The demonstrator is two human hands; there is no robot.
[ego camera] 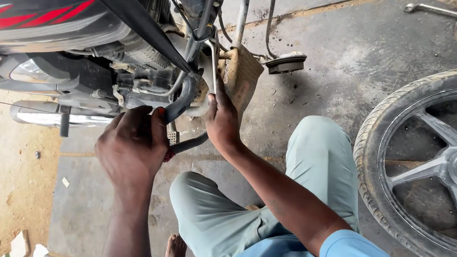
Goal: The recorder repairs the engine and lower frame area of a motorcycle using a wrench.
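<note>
I crouch beside a black motorcycle [62,26] with red stripes on its tank. My left hand [133,145] is closed over a dark frame tube [180,101] low on the engine, and a red-handled tool peeks out under the fingers. Close to the right, my right hand [221,120] grips a thin metal spanner [214,65] that points up into the engine bay. A rusty muddy plate [242,74] sits just behind that hand.
A loose wheel [424,170] with tyre and alloy spokes lies on the concrete at right. A footrest pedal [285,62] sticks out above. A long wrench [443,10] lies top right. The chrome exhaust [41,114] runs left. My knees fill the lower middle.
</note>
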